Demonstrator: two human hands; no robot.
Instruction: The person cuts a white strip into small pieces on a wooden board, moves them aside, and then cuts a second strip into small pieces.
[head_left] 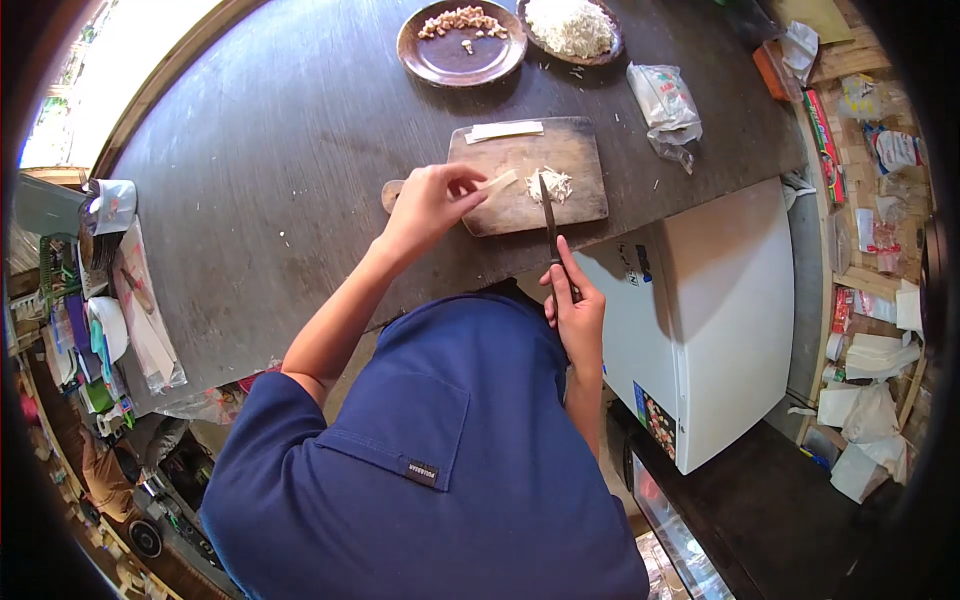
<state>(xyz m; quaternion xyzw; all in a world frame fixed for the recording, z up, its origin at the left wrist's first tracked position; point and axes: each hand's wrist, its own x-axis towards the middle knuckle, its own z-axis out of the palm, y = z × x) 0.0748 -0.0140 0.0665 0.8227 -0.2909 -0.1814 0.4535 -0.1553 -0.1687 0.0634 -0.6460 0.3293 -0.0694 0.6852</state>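
Observation:
My left hand (436, 203) pinches a thin pale strip (500, 183) over the left half of a wooden cutting board (590, 160). In my right hand (574, 300) is a dark-bladed knife (549, 220), its tip over a small pile of pale shredded pieces (560, 185) on the board. Several longer pale strips (505, 130) lie together along the board's far edge. The board's round handle (391, 195) points left, partly behind my left hand.
Beyond the board, a brown plate (411, 55) holds small brown chunks, and a second plate (615, 45) bears a white shredded heap. A plastic packet (664, 100) lies right of them. A white freezer (735, 300) stands below the table's (250, 200) right edge.

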